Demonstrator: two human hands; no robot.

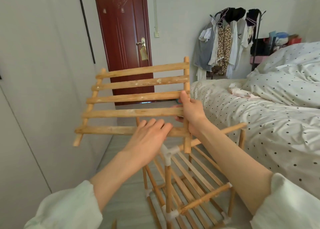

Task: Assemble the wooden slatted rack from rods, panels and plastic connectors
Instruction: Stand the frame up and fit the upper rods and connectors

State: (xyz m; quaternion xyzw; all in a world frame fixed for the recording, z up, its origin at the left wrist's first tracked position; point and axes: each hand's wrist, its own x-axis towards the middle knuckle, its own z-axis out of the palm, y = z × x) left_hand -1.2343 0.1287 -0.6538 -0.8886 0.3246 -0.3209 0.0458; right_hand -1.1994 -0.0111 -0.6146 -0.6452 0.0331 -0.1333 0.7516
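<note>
Slats face us on the slatted panel, which we hold tilted in the air above the half-built rack frame on the floor. Our right hand grips its right side rail, fingers wrapped behind; our left hand lies flat, fingers straight, on the nearest slat. To seat it well, we judge we should level the panel, line its rail ends up with the white plastic connector and the top rod, then lower evenly. The bed stands just beside the frame.
</note>
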